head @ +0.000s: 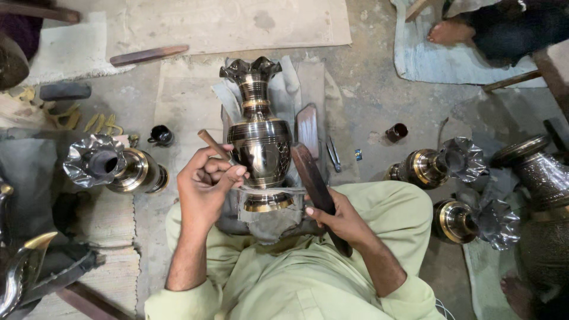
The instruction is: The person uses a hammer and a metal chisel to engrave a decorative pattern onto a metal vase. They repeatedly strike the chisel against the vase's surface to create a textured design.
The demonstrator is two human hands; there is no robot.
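View: you looked straight down at your lap as you sat on a concrete floor (379, 95), in pale green clothing.
Vase: a dark, polished metal vase (259, 137) with brass bands and a ruffled mouth lay between your knees, its mouth pointing away from you and its foot wrapped in a grey cloth (269, 218).
Left hand: your left hand (204, 184) was closed around a thin wooden-handled chisel (213, 144), fingers together, with the tool's working end against the vase's left side.
Right hand: your right hand (341, 220) was clamped on a long, dark wooden mallet (313, 184), which rested slanted just beside the vase's right side.
Under the vase: folded grey rags (293, 89) were spread beneath it.
Beside the vase: a flat wooden block (307, 122) and metal tweezers (333, 154) lay to its right.
Left of you: another ruffled vase (112, 166) lay on its side, with a small dark cup (161, 136) near it.
Right of you: two more vases (435, 165) (477, 220) lay on their sides, and a small brown cup (397, 131) stood apart.
Top right: another person's bare foot (450, 32) rested on a blue-grey mat (427, 59).
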